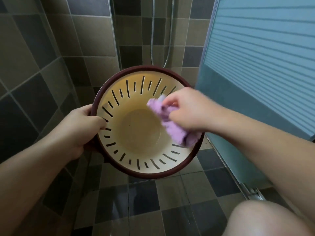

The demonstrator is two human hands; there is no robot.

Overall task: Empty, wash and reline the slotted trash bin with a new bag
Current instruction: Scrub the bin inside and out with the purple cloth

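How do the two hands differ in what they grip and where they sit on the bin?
The left hand grips the slotted bin by its dark rim, thumb inside; the right hand pinches a purple cloth against the inner wall. The left looks sharp, the right slightly blurred. Both are bare and work on the same bin.

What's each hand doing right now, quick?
Left hand: closed on the dark red rim of the cream slotted plastic trash bin, thumb inside.
Right hand: closed on a crumpled purple cloth against the bin's inner wall.
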